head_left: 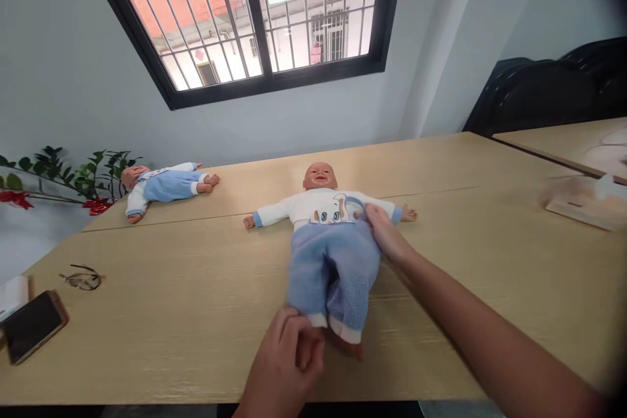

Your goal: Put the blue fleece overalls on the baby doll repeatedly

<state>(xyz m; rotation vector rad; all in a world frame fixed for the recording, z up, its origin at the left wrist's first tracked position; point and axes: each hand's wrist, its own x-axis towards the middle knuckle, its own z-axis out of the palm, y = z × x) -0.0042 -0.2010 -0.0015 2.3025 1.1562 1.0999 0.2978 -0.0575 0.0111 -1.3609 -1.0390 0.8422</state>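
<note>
A baby doll lies on its back on the table, arms spread and feet toward me. It wears a white top with a cartoon animal print and light blue trousers with white cuffs. My left hand is closed at the trouser cuff and foot on the left of the view; its fingers partly hide that foot. At the doll's waist, on the right of the view, my right hand grips the clothing where top and trousers meet. Some of its fingers are hidden.
A second doll in similar clothes lies at the back left beside a leafy plant. Glasses and a phone rest on the left of the table. A tissue pack sits at right, near black chairs.
</note>
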